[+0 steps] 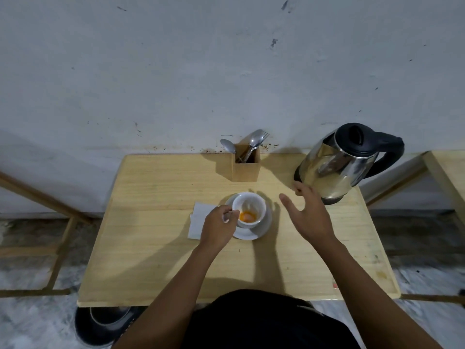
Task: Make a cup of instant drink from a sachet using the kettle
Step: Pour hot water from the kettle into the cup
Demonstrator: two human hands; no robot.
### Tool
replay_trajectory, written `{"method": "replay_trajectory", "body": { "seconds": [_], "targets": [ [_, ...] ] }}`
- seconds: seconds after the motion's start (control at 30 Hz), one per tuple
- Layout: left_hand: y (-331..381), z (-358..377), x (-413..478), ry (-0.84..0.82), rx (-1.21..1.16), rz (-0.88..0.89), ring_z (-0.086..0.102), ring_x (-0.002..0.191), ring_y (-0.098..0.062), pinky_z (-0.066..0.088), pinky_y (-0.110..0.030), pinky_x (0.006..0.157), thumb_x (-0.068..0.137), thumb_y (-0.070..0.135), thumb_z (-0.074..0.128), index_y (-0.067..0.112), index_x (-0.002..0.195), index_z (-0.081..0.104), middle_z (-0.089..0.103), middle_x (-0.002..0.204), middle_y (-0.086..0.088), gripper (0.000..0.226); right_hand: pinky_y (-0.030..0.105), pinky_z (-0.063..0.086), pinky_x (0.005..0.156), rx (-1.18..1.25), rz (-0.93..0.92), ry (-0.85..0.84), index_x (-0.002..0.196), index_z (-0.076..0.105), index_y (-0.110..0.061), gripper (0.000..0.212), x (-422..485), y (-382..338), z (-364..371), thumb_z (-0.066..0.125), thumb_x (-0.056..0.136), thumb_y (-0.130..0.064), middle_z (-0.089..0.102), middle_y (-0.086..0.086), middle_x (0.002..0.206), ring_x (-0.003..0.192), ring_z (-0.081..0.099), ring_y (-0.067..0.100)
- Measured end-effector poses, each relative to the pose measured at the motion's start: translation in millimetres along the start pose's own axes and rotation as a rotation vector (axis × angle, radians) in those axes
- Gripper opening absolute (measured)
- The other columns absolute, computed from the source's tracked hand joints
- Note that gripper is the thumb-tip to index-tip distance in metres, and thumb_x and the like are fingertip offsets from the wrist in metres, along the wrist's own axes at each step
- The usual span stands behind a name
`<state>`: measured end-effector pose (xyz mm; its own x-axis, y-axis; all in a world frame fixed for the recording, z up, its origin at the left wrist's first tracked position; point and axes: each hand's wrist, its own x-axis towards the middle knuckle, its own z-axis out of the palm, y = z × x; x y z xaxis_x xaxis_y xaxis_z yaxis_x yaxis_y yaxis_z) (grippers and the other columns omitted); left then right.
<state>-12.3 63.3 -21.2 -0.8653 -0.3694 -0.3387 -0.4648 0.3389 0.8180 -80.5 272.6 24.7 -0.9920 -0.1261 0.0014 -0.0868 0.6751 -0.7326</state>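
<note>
A white cup (249,203) stands on a white saucer (261,229) in the middle of the wooden table (156,248). Orange powder (247,217) lies in the bottom of the cup. My left hand (218,229) is closed at the cup's left rim, pinching something small and pale that I cannot identify. My right hand (308,215) hovers open, fingers spread, between the cup and the steel kettle (337,167) with its black lid and handle at the back right. Its fingertips are close to the kettle's base.
A white napkin (200,219) lies left of the saucer, partly under my left hand. A wooden holder (246,163) with spoons and a fork stands at the back against the wall. Another table's edge (445,172) is at the right.
</note>
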Motion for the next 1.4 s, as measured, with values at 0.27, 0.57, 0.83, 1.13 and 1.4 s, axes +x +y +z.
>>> {"method": "replay_trajectory", "body": {
  "seconds": [0.27, 0.57, 0.83, 1.13, 1.4],
  "targets": [
    [15.0, 19.2, 0.6, 0.180, -0.096, -0.145, 0.060, 0.085, -0.025, 0.045, -0.032, 0.074, 0.092, 0.017, 0.056, 0.012, 0.093, 0.062, 0.057, 0.079, 0.006, 0.008, 0.045, 0.050, 0.091, 0.016, -0.085, 0.362, 0.120, 0.059, -0.021, 0.031, 20.7, 25.6, -82.9, 0.058, 0.095, -0.040, 0.053, -0.002, 0.122, 0.111, 0.052, 0.014],
    [34.2, 40.0, -0.9, 0.343, -0.133, -0.293, 0.059, 0.090, -0.029, 0.043, -0.032, 0.076, 0.090, 0.011, 0.049, 0.010, 0.089, 0.058, 0.061, 0.091, -0.008, 0.010, 0.039, 0.037, 0.107, -0.128, -0.067, 0.328, 0.135, 0.051, -0.021, 0.057, 93.6, 48.2, -150.8, 0.053, 0.091, -0.057, 0.043, 0.004, 0.141, 0.130, 0.041, 0.019],
    [40.9, 52.6, -1.6, 0.491, -0.145, -0.333, 0.061, 0.100, -0.033, 0.043, -0.034, 0.082, 0.086, 0.008, 0.049, 0.000, 0.101, 0.064, 0.068, 0.105, -0.017, 0.022, 0.035, 0.048, 0.081, -0.108, -0.060, 0.031, 0.102, 0.068, -0.024, 0.055, 152.5, 62.2, -178.6, 0.046, 0.085, -0.072, 0.067, -0.003, 0.100, 0.095, 0.061, 0.017],
    [40.1, 59.9, -1.4, 0.528, -0.015, -0.341, 0.061, 0.095, -0.035, 0.047, -0.042, 0.085, 0.089, 0.012, 0.044, -0.002, 0.094, 0.065, 0.068, 0.099, -0.020, 0.026, 0.036, 0.048, 0.061, 0.001, -0.015, -0.063, 0.060, 0.061, 0.004, 0.087, 178.3, 89.0, -192.8, 0.047, 0.077, -0.080, 0.062, 0.019, 0.057, 0.056, 0.061, 0.029],
    [42.9, 57.7, -3.3, 0.486, -0.039, -0.328, 0.063, 0.085, -0.034, 0.046, -0.037, 0.075, 0.088, 0.013, 0.046, 0.004, 0.084, 0.065, 0.068, 0.083, -0.018, 0.022, 0.033, 0.028, 0.052, 0.084, -0.060, -0.029, 0.049, 0.037, 0.002, 0.074, 185.4, 96.2, -188.2, 0.057, 0.077, -0.063, 0.031, 0.013, 0.047, 0.046, 0.032, 0.020]
  ]
}}
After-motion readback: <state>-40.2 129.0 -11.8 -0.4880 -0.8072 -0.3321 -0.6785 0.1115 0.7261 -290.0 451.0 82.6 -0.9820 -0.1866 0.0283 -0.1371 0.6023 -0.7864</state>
